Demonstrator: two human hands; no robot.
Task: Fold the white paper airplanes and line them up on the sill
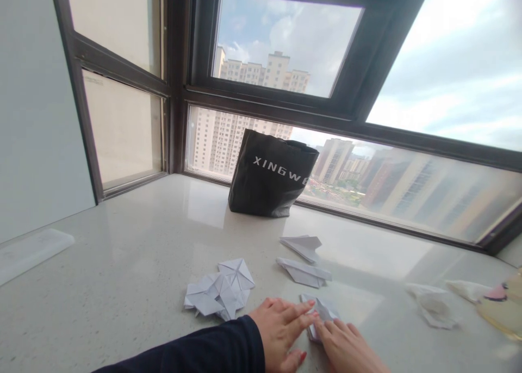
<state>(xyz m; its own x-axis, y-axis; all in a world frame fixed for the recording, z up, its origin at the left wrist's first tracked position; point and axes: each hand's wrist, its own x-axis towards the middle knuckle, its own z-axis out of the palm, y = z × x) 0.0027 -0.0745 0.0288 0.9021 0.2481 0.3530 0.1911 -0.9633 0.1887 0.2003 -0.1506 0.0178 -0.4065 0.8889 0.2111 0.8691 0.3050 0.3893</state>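
Far off, a black bag (269,173) is seen past paper planes (304,272). Folded paper (326,309) is partly hidden by the left hand (279,329), fingers stretched, and right hand (346,347), grip unclear.

"What is worn on the left side?"
"A dark navy, long fabric sleeve (196,351) with a plain, close-fitting cuff (256,343)."
"And the left hand (279,329) itself?"
"It's bare, with a red-painted thumbnail (303,356)."
"And the right hand (342,341)?"
"Bare as well."
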